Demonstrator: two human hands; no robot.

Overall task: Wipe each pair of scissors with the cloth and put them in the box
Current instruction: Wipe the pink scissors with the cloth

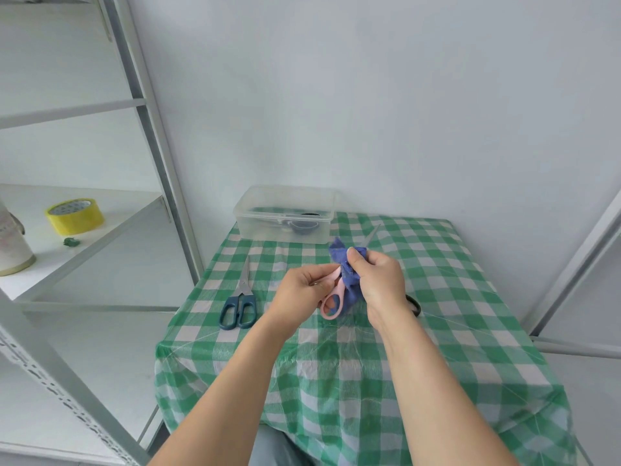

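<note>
Head: left grip holds pink scissors handle; right grip pinches cloth round blades; tip apparently far-right.

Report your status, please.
Left hand grips pink scissors. Right hand holds blue cloth around its blades. Teal scissors lie left of hands; nothing blocks box.

Surroundings: covered surface, shelving, wall.
A green-and-white checked tablecloth lies spread flat, creased, and hangs down at its near edge. A grey metal shelving unit stands to the left. One shelf bears a yellow tape roll, a small green scrap near it, and a pale cylindrical container cut by the picture's edge. A plain white wall is behind, with a grey metal frame at right.
</note>
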